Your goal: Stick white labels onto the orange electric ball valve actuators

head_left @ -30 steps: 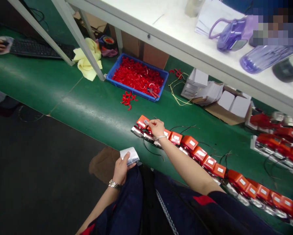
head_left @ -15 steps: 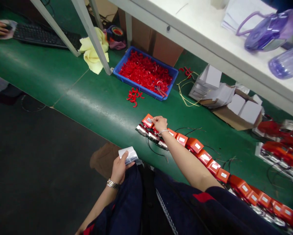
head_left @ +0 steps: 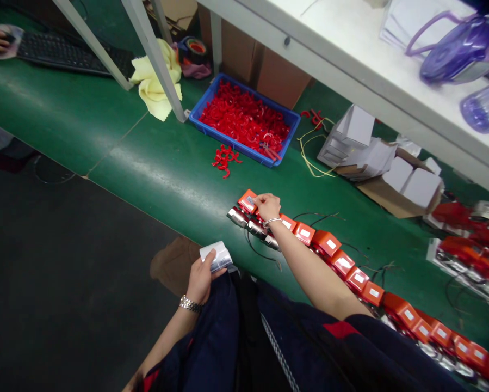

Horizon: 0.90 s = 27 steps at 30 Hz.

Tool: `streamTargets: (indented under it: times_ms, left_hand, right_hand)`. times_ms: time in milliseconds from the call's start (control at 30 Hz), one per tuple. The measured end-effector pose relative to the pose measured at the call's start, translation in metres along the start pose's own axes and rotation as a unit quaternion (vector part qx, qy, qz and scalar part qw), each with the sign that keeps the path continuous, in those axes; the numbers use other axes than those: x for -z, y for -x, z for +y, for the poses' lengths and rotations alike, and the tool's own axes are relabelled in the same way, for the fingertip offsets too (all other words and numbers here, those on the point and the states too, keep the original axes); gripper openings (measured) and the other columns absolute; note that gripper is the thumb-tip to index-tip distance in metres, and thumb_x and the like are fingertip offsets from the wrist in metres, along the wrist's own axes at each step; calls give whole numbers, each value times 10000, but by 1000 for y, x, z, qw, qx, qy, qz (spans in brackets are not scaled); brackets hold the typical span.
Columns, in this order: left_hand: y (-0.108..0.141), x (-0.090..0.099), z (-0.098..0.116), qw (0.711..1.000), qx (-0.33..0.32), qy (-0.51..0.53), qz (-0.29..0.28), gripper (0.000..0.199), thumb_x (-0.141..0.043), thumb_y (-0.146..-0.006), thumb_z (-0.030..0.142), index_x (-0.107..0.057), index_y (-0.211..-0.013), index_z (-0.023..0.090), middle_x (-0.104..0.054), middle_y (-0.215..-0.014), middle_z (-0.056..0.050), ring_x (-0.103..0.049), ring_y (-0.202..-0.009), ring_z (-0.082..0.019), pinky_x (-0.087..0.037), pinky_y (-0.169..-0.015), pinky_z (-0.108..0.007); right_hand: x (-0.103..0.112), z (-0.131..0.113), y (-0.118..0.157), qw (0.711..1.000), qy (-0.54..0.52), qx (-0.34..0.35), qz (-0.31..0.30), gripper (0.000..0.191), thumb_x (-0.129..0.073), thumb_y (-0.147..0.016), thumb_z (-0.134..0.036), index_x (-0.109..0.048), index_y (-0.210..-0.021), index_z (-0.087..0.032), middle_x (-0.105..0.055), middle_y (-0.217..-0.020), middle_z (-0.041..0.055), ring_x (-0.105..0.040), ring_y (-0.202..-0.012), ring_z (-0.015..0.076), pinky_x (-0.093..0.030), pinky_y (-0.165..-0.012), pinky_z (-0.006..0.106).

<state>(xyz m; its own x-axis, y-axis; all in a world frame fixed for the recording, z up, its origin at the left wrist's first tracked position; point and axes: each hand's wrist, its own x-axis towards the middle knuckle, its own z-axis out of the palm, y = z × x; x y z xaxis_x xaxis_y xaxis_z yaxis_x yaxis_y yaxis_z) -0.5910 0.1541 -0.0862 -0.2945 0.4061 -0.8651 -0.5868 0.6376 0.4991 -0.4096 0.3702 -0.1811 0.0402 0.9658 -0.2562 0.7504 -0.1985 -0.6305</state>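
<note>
Under the right hand [head_left: 267, 206], grip pinched together, lies the endmost red unit [head_left: 247, 200].

A blue bin [head_left: 196, 113] of red clips sits beside a yellow cloth [head_left: 154, 90].

Orange label-topped unit [head_left: 248, 201] at row's end on green belt; white label roll [head_left: 216, 256] off-belt.

bare green bench [head_left: 166, 169] lies open left of the row of orange units [head_left: 334, 253], up to the blue tray [head_left: 244, 117] and loose red clips [head_left: 224, 158]. slanted frame legs [head_left: 154, 60] and the white shelf [head_left: 350, 49] crowd the back; white boxes [head_left: 362, 147] and black wires [head_left: 321, 218] hem the right.
</note>
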Motion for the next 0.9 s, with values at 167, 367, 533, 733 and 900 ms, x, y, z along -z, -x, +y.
streamTargets:
  times_ms: [167, 367, 533, 733, 900]
  left_hand:
    - [-1, 0, 3, 1000, -7, -3, -7, 235, -628, -950, 252, -698, -1104, 89, -731, -1111, -167, -738, -850, -208, -657, -613, -290]
    - [-1, 0, 4, 1000, -8, -2, -9, 229, -632, -947, 245, -703, -1084, 76, -731, -1087, -171, -737, -842, -212, -659, -612, -302]
    - [-1, 0, 4, 1000, -7, 1, -4, 227, -635, -945, 237, -703, -1090, 76, -731, -1108, -178, -742, -833, -211, -659, -608, -303]
    - [0, 0, 5, 1000, -13, -1, -4, 225, -629, -950, 226, -703, -1092, 68, -737, -1107, -184, -742, -803, -199, -657, -605, -296]
    - [7, 0, 11, 999, -35, -12, -11, 213, -613, -958, 222, -701, -1086, 76, -731, -1137, -178, -739, -815, -192, -658, -618, -305]
  right_hand:
    - [0, -2, 3, 1000, 14, 4, 10, 165, -681, -880, -380, -766, -807, -258, -708, -1046, 44, -477, -1121, 279, -340, -1004, 423]
    - [0, -5, 6, 999, 36, 5, 25, 175, -657, -897, -370, -761, -822, -251, -692, -1049, 53, -455, -1113, 296, -349, -973, 424]
    - [-2, -8, 12, 997, 61, 17, 44, 191, -615, -913, -365, -738, -838, -240, -663, -1050, 67, -447, -1090, 294, -356, -946, 411]
    - [-13, -18, 27, 989, 101, 43, 102, 191, -599, -928, -383, -692, -1019, -243, -603, -1093, 97, -426, -1120, 311, -317, -997, 444]
    - [-5, -18, 35, 981, 95, 28, 169, 392, -527, -934, -248, -578, -1321, -282, -553, -1242, 118, -433, -1164, 313, -308, -1021, 462]
